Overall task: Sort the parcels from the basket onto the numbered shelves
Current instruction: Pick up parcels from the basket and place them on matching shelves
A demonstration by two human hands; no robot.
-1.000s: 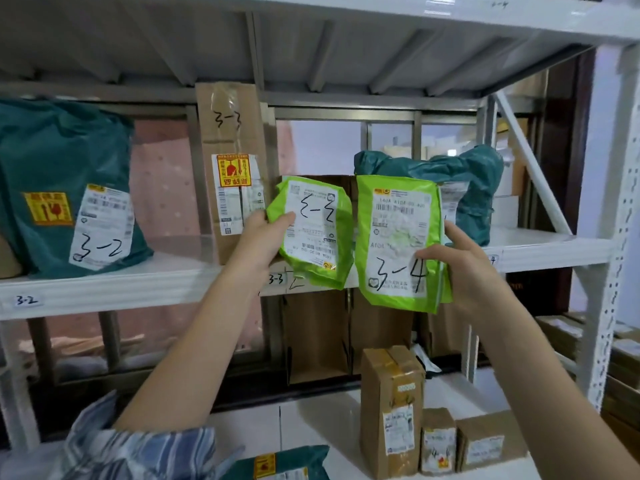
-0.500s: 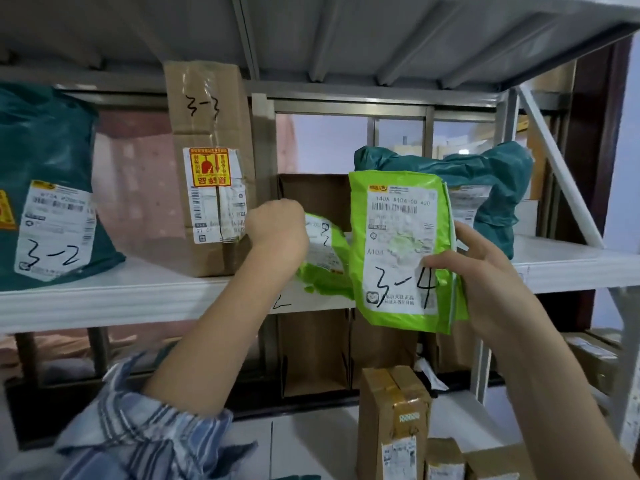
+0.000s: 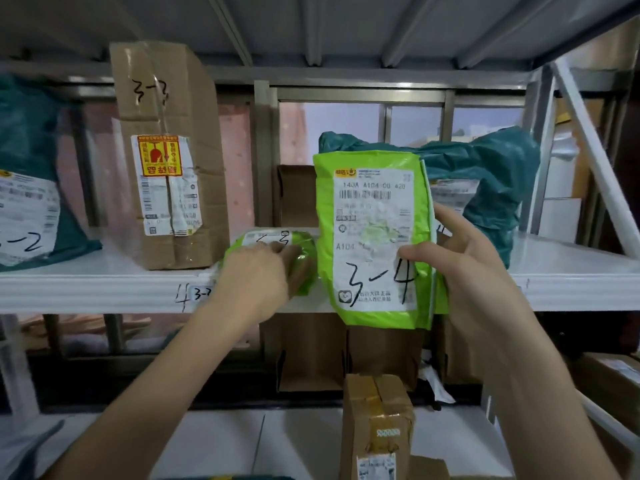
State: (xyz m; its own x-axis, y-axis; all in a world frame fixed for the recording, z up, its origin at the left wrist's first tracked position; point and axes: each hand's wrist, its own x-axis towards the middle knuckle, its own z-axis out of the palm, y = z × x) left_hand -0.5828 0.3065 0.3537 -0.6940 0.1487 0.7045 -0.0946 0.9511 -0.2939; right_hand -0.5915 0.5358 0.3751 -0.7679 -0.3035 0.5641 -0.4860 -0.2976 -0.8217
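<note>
A small green parcel (image 3: 302, 244) with a handwritten white label lies on the white shelf (image 3: 104, 289), just right of the tall cardboard box marked 3-3 (image 3: 166, 168). My left hand (image 3: 256, 275) holds it from the front, fingers over its top. My right hand (image 3: 460, 258) grips the right edge of a bigger green parcel marked 3-4 (image 3: 374, 237). That parcel is upright in front of the shelf edge, and my thumb lies on its label. The basket is out of view.
A teal bag marked 3-2 (image 3: 31, 174) stands at the shelf's left and another teal bag (image 3: 491, 174) at its right, behind the 3-4 parcel. A shelf tag (image 3: 202, 294) sits by my left wrist. Taped cardboard boxes (image 3: 377, 427) stand on the lower shelf.
My left hand carried the small green parcel down onto the shelf beside the 3-3 box, where it now lies flat. The 3-4 parcel stays upright in my right hand. The view moved closer.
</note>
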